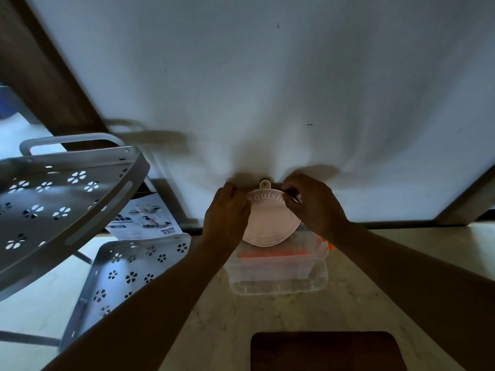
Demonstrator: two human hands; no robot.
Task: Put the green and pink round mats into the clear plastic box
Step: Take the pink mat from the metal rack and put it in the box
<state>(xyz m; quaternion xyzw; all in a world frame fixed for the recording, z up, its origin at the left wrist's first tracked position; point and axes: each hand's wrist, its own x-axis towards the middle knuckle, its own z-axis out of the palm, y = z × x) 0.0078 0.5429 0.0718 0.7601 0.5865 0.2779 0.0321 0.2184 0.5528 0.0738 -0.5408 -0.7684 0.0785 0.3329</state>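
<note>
A pink round mat with raised lettering and a small hanging tab at its top is held upright against the white wall. My left hand grips its left edge and my right hand pinches its upper right edge. Directly below the mat stands the clear plastic box on the marble counter, with orange items inside. A dark edge shows behind the mat's top right; I cannot tell whether it is the green mat.
A grey perforated rack with flower cut-outs stands at the left, its lower shelf close to my left forearm. A printed carton lies behind it. A dark wooden board sits at the counter's near edge.
</note>
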